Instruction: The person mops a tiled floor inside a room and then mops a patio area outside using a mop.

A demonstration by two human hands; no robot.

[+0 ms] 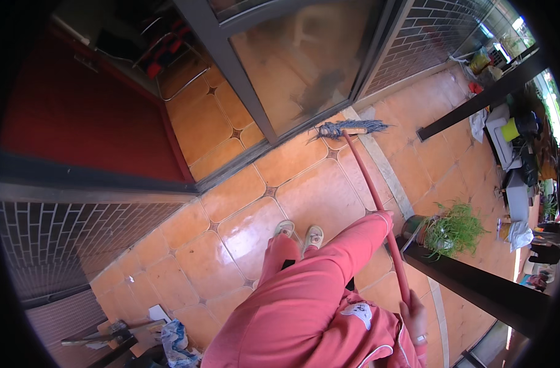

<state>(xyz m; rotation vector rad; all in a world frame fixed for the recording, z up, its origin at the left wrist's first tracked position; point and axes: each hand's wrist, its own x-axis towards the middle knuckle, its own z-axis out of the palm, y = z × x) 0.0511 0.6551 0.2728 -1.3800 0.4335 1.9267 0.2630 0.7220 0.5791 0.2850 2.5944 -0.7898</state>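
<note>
A string mop (353,127) with grey-blue strands rests on the glossy orange floor tiles, beside the track of a glass door. Its red handle (370,177) slants back toward me on my right side. My left hand (389,214) grips the handle partway along, with the pink sleeve covering most of that hand. Farther up, near the handle's top end, my right hand (414,313) is closed around it, with a pale band at the wrist. My two light shoes (313,237) stand on the tiles behind the mop head.
A framed glass door (303,69) and a red panel (87,119) border the doorway ahead. Dark posts (473,276) and a potted green plant (452,230) stand close on my right. Basins and bags (503,133) line the far right; a plastic bag (174,342) lies lower left.
</note>
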